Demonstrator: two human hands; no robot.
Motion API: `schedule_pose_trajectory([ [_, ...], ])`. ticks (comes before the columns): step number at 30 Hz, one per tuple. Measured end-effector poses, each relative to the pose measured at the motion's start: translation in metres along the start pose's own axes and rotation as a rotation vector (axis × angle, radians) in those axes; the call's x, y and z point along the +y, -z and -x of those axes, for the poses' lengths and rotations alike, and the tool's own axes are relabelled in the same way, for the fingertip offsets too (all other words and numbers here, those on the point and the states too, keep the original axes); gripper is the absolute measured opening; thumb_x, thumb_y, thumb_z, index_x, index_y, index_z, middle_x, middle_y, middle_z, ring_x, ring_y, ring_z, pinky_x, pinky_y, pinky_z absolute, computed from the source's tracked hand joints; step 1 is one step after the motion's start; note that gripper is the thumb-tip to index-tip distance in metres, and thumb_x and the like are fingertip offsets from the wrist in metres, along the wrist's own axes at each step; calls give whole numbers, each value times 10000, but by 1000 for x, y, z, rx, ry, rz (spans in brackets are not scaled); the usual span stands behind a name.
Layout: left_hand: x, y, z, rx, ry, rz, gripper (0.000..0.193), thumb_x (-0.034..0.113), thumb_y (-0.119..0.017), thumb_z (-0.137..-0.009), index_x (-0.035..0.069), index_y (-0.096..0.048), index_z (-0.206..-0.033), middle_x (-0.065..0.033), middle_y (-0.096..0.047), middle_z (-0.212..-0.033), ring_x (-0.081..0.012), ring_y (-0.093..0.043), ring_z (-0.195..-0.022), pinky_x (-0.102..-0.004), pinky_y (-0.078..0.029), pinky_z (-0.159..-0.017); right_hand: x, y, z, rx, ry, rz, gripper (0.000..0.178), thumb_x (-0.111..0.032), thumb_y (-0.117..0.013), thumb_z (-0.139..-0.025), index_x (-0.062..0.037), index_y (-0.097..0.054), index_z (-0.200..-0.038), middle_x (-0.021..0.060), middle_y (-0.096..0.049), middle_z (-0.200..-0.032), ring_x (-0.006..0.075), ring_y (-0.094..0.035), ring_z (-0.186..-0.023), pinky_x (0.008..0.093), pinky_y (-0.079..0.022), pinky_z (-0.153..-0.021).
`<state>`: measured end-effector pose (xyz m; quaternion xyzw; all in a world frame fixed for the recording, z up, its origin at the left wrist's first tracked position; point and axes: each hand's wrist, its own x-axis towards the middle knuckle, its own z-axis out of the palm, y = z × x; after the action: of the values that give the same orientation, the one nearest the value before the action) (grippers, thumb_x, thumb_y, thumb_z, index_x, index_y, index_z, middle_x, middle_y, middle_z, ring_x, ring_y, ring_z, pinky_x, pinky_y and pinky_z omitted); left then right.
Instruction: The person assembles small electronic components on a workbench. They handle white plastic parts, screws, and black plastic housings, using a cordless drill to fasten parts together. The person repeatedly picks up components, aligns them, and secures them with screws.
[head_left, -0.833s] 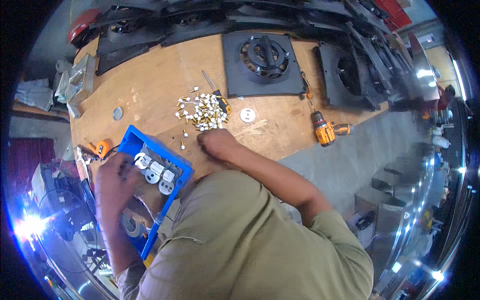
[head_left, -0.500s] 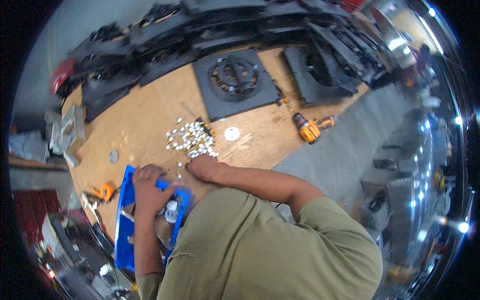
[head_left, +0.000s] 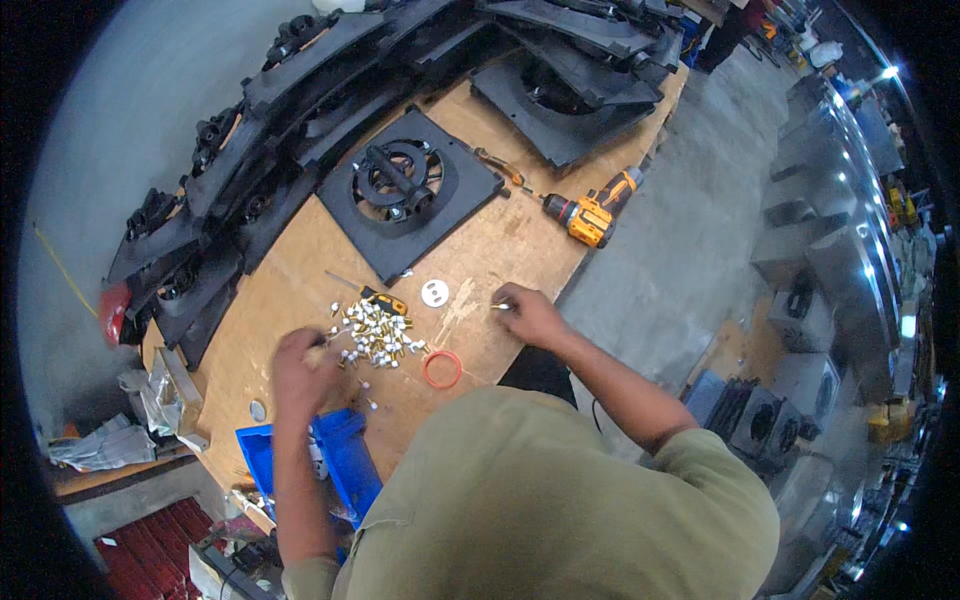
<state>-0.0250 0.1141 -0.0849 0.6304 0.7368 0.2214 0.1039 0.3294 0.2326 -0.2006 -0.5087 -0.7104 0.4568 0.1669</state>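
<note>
My right hand (head_left: pixel 530 316), fingers pinched, holds a small white-tipped brass fitting (head_left: pixel 500 306) over the right side of the wooden table. At the left edge of a pile of similar white-and-brass fittings (head_left: pixel 378 336) is my left hand (head_left: pixel 303 372), blurred by motion; whether its fingers grip anything is unclear. Beneath my left forearm stands a blue bin (head_left: pixel 345 462), partly hidden by the arm. A red ring (head_left: pixel 442 369) lies just right of the pile. Behind the pile rests a screwdriver (head_left: pixel 385 301) with a yellow-and-black handle, and beside it a white disc (head_left: pixel 434 293) with holes.
A black fan shroud (head_left: pixel 432 222) lies flat on the wooden table (head_left: pixel 275 285). More black shrouds (head_left: pixel 330 130) are stacked along the back. A yellow-and-black cordless drill (head_left: pixel 590 215) lies at the right edge. A small round disc (head_left: pixel 257 411) sits near the bin.
My right hand has moved right, away from the pile, with a fitting in it. My left hand has left the bin and come up beside the pile. The view has turned.
</note>
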Motion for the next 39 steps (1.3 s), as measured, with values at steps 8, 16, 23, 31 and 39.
schedule_pose_trajectory([
  [8, 86, -172, -82, -506, -143, -339, 539, 318, -755, -771, 16, -569, -1177, -201, -611, -1114, -376, -648, -933, -452, -536, -807, -10, 19, 22, 166, -4, -153, 215, -170, -685, -887, -21, -605, -1021, 55, -649, -808, 125, -611, -712, 305, -515, -659],
  [16, 77, -164, -101, -371, -95, 84, 330, 192, -764, -757, 68, -630, -1032, -184, -641, -960, -360, -654, -876, -435, -523, -765, -23, 6, 22, 83, 32, -228, 247, -224, -681, -872, -34, -619, -1017, 165, -698, -893, 304, -695, -835, 391, -542, -752],
  [23, 88, -128, -191, -49, -279, 91, 272, 137, -711, -802, 67, -661, -1061, -172, -644, -987, -378, -628, -917, -437, -497, -792, -30, 8, -59, 133, 59, -245, 274, -213, -703, -859, -19, -611, -1029, 140, -685, -839, 245, -679, -752, 375, -531, -689],
  [31, 91, -122, -213, -189, -283, -43, 266, 92, -688, -800, 59, -657, -1062, -169, -636, -1004, -367, -631, -931, -429, -507, -811, -49, -30, -152, 279, 39, -328, 361, -294, -704, -834, -34, -600, -1063, 213, -678, -869, 410, -658, -849, 478, -523, -735],
  [39, 75, -122, -225, -250, -469, 21, 330, 89, -695, -836, 82, -658, -1164, -149, -600, -1189, -310, -628, -1048, -356, -537, -831, -54, -43, -163, 412, 130, -468, 260, -193, -701, -836, -41, -616, -1028, 165, -690, -837, 341, -687, -778, 416, -533, -676],
])
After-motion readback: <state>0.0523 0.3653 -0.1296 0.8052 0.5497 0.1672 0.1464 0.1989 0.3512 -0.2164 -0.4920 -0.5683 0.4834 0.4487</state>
